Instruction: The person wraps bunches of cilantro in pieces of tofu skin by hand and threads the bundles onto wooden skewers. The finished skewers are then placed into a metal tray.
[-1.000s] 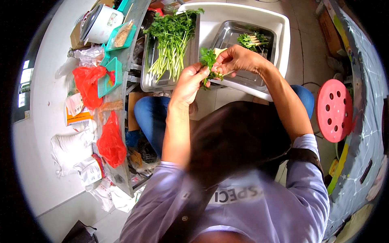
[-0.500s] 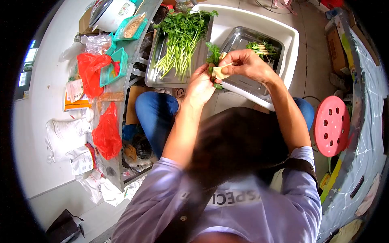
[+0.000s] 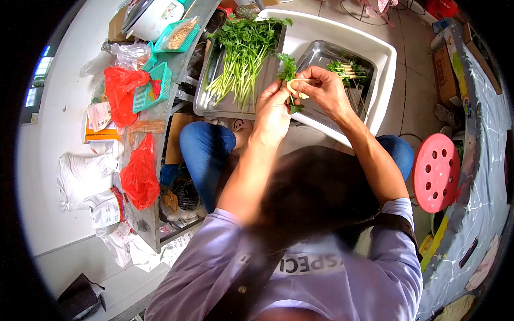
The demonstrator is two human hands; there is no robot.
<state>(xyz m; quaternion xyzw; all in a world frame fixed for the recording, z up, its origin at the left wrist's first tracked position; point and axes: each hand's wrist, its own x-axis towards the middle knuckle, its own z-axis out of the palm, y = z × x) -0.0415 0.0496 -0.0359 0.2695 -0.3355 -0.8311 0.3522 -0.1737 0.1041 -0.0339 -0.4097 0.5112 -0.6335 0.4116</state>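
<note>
My left hand [image 3: 272, 113] is closed round a small bunch of leafy greens [image 3: 287, 67], whose leaves stick out above and below the fingers. My right hand [image 3: 323, 92] pinches a pale yellowish strip [image 3: 298, 91] against that bunch, with a thin stick-like piece between the fingertips. To the left, long-stemmed greens [image 3: 242, 64] lie in a metal tray [image 3: 202, 108]. A second metal tray [image 3: 313, 45], to the right inside a white tub [image 3: 386, 69], holds several wrapped bundles [image 3: 347, 70] of greens.
On the left, a metal table [image 3: 151, 224] bears red plastic bags [image 3: 140, 174], green baskets [image 3: 166, 85], a rice cooker [image 3: 155, 20] and a bundle of thin sticks [image 3: 148, 126]. A pink round stool [image 3: 436, 174] stands at the right, beside a grey patterned cloth [image 3: 484, 155].
The pale strip, which stuck out as a loose flap, now lies closer round the bunch. Both hands have shifted slightly, the left one a little to the right.
</note>
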